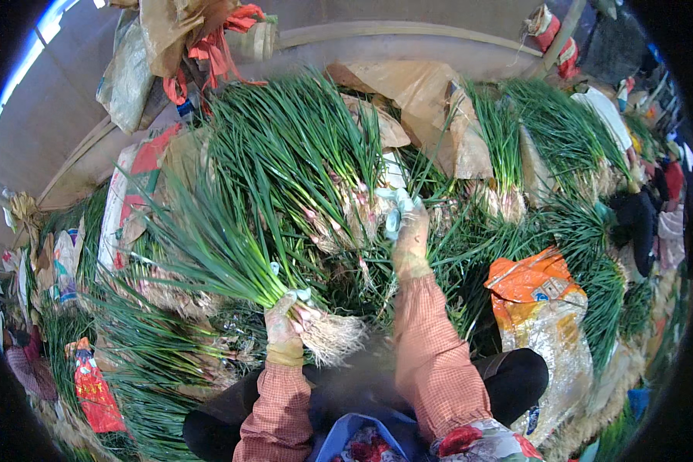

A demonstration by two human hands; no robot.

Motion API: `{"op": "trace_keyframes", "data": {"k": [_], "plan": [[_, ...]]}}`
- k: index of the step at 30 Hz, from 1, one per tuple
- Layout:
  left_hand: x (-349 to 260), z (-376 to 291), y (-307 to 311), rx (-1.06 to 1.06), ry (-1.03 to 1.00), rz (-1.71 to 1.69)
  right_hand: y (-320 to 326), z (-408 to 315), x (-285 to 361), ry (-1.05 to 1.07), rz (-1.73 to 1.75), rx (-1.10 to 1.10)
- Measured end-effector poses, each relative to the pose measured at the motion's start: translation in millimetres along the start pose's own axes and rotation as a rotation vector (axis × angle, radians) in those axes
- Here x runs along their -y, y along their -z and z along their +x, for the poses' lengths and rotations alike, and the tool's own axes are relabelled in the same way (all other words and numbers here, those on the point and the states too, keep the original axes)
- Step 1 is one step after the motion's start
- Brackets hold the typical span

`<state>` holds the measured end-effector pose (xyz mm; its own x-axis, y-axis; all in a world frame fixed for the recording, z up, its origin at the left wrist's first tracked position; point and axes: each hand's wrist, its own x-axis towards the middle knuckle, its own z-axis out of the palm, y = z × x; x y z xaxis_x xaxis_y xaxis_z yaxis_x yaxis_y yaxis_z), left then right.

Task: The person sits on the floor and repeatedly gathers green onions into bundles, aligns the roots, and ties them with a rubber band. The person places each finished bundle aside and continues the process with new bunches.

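Observation:
My left hand (pixel 282 323), in a worn glove with blue-green fingertips, is closed around a bunch of green onions (pixel 254 271). The leaves point up and left; the pale bulbs and white roots (pixel 334 338) hang to the right. Out in front, my right hand (pixel 407 222), also with blue-green fingertip coverings, reaches beside the roots of a large pile of green onions (pixel 294 150). Whether its fingers hold anything cannot be told. Loose stalks lie below and between the two hands.
An orange and white woven sack (pixel 546 335) lies at the right by my knee. Brown sheeting (pixel 427 104) lies behind the pile. More bunches (pixel 167 346) are at the left, with a red bag (pixel 95 392). Other people (pixel 29 364) sit at both far sides.

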<state>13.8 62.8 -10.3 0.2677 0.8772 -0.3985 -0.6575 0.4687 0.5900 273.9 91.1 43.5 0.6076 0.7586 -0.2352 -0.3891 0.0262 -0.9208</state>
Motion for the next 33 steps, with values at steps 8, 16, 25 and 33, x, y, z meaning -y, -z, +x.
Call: {"op": "trace_keyframes", "data": {"k": [8, 16, 25, 33], "plan": [[-13, 10, 8, 0.224, 0.071, 0.051, 17, 27, -86, -0.039, -0.553, 0.359], [-14, 30, 14, 0.155, 0.049, 0.165, -16, -65, -59, -0.378, -0.262, 0.719], [-9, 23, 10, 0.184, -0.028, 0.197, -12, -30, -58, -0.377, -0.155, 0.2], [-21, 14, -1, 0.091, -0.213, 0.199, -42, -27, -92, 0.562, -1.33, 0.511]]}}
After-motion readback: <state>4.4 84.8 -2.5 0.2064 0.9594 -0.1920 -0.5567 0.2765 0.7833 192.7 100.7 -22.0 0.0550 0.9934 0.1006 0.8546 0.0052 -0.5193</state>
